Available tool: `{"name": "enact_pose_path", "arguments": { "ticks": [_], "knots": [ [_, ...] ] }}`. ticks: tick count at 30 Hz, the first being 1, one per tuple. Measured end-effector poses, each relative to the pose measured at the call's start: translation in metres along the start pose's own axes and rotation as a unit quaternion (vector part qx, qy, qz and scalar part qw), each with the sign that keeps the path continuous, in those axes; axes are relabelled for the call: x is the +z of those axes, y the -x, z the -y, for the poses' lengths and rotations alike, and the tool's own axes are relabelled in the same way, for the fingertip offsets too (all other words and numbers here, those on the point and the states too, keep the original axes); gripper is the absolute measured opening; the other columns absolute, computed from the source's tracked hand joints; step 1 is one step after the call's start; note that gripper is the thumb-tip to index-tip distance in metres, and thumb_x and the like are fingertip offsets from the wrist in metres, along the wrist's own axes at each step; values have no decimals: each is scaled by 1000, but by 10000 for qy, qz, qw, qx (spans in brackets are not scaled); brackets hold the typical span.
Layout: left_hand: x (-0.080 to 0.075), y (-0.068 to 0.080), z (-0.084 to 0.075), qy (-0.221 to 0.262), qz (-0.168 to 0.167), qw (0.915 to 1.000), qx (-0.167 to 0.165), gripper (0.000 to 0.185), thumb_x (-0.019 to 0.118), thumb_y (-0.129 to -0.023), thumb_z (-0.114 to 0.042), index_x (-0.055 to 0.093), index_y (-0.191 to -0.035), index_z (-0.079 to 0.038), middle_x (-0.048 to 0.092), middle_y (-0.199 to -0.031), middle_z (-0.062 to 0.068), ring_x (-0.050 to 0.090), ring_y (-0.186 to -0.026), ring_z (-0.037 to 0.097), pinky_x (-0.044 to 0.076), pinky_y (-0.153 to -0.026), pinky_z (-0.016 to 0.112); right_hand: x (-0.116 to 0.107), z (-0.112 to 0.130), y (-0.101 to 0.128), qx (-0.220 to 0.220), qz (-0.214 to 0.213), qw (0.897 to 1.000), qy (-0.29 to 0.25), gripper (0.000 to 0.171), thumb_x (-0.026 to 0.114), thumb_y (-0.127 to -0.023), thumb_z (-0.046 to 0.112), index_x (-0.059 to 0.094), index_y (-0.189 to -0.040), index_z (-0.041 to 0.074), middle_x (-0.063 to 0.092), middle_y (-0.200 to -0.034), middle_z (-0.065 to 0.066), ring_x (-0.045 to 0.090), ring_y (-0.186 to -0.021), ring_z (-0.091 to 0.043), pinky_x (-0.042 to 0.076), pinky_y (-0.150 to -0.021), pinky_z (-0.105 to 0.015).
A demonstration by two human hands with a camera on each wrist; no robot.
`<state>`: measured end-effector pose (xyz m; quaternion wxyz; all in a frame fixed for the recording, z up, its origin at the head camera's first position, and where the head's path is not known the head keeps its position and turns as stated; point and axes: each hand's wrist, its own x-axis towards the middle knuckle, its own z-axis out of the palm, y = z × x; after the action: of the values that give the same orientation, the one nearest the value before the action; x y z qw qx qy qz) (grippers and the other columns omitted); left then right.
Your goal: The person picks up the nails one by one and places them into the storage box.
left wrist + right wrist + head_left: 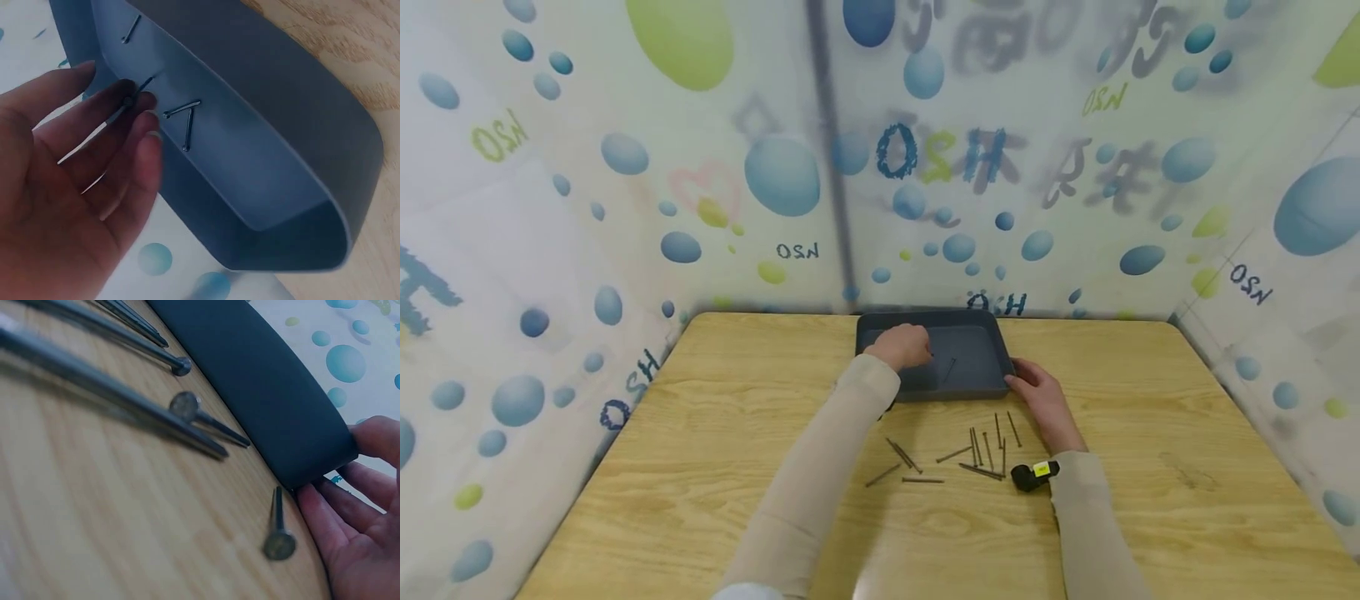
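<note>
A dark grey rectangular tray (936, 393) stands at the back of the wooden table. My left hand (901, 347) is over its left part, thumb apart from the curved fingers. A nail (145, 84) shows right at those fingertips in the left wrist view. Several more nails lie on the tray floor, among them a nail (189, 131) crossing another. My right hand (1043, 402) holds the tray's near right corner, thumb at the rim and fingers against the outer wall. In the right wrist view, a nail (279, 544) lies close to those fingers.
Several loose nails lie on the table (760, 400) in front of the tray, one group to the left by a nail (922, 480) and another to the right by a nail (981, 472). A printed curtain (790, 275) rises behind the table's back edge.
</note>
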<state>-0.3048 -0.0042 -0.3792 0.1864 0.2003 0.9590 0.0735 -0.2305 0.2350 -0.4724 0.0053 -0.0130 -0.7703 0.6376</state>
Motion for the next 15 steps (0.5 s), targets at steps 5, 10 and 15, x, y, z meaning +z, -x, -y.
{"name": "enact_pose_path", "arguments": {
  "ticks": [5, 10, 15],
  "knots": [
    [2, 5, -4, -67, 527, 9976, -441, 30, 56, -85, -45, 65, -102, -22, 55, -119, -2, 55, -95, 17, 44, -78, 40, 1, -6, -2, 9, -52, 9999, 102, 51, 55, -90, 24, 38, -135, 7, 37, -136, -13, 35, -124, -25, 30, -98, -40],
    [7, 4, -5, -152, 735, 9945, -728, 45, 55, -83, -50, 57, -120, -23, 49, -128, -3, 51, -107, 19, 41, -85, 43, 1, -7, -2, -29, -44, 9999, 92, 51, 55, -90, 25, 39, -135, 7, 37, -136, -14, 35, -124, -25, 30, -98, -41],
    [10, 4, -8, -281, 882, 9925, -794, 52, 53, -83, -52, 50, -127, -25, 43, -134, -4, 47, -114, 18, 39, -89, 44, -1, -8, -3, -33, -88, 9999, 126, 51, 55, -90, 25, 39, -135, 8, 38, -136, -13, 36, -123, -25, 30, -98, -41]
  ]
}}
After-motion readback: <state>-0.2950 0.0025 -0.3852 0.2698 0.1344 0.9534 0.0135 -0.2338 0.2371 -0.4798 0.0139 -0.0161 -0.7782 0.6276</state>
